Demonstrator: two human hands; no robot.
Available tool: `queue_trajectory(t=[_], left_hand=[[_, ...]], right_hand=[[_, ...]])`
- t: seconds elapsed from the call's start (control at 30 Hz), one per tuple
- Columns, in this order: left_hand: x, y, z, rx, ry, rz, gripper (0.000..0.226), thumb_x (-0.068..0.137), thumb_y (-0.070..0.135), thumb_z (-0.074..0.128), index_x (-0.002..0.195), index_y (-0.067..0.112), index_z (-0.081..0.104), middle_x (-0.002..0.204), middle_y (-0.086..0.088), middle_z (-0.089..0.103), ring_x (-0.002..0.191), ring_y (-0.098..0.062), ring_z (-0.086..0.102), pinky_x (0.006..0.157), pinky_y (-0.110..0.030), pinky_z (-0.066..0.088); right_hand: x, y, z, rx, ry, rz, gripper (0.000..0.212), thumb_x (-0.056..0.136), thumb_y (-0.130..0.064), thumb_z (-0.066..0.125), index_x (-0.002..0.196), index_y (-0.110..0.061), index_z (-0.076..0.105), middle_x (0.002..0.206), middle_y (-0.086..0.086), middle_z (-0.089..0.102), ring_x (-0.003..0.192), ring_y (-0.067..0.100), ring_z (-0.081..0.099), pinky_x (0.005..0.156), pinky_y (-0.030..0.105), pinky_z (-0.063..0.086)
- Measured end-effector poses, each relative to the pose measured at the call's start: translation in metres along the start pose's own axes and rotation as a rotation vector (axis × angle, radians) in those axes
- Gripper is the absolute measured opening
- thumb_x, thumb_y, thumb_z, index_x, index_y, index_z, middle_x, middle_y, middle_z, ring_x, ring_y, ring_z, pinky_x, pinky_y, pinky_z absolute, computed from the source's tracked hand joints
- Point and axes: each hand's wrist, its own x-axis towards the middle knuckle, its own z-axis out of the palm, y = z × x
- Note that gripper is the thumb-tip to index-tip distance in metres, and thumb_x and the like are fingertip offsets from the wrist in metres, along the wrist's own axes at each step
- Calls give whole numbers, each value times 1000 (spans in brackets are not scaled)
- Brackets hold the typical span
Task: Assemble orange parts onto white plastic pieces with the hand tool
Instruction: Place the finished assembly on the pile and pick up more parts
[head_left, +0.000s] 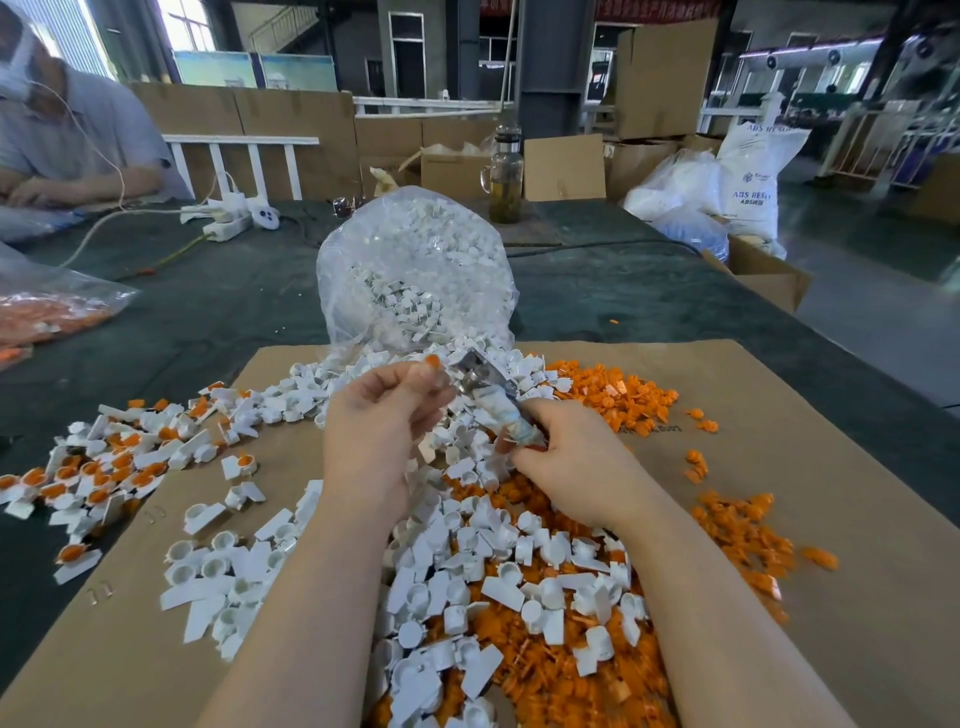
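Fingers: left hand (375, 431) pinches small orange plastic part (431, 362) | right hand (574, 462) grips tape-wrapped metal hand tool (493, 402) | advice: seat part squarely, press straight, don't cock it.

A factory hall with grey pillars (550, 62) and daylight through the windows (187, 23). Cardboard boxes (662, 78) stack behind the dark green-covered table (218, 301), beside a white railing (244, 156)

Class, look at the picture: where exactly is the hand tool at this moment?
In the head view the hand tool is at centre, gripped by the right hand, its metal head angled toward the left hand, above the white pieces.
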Motion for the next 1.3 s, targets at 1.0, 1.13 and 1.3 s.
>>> queue_trajectory(t=[1.0,1.13,1.3], left_hand=[[12,2,-21,511,86,-12,6,91,20,70,85,21,70,73,3,64,57,-9,50,54,-21,43],[10,-3,-21,790,-99,68,14,86,31,74,74,25,71,64,5,67,38,-1,45,45,-20,38],[6,-7,-11,1112,-259,103,17,78,44,80,74,29,72,68,12,69,63,-3,62,58,-24,48]], right_hand=[[3,5,6,-370,-138,26,14,84,-39,63,92,-27,64,82,-10,62,73,7,56,60,30,53],[3,9,5,-323,-30,69,19,88,-46,61,80,-29,55,77,-12,58,68,6,55,53,27,47],[4,9,0,-216,155,131,25,89,-40,61,72,-31,45,71,-11,53,60,5,50,48,21,29]])
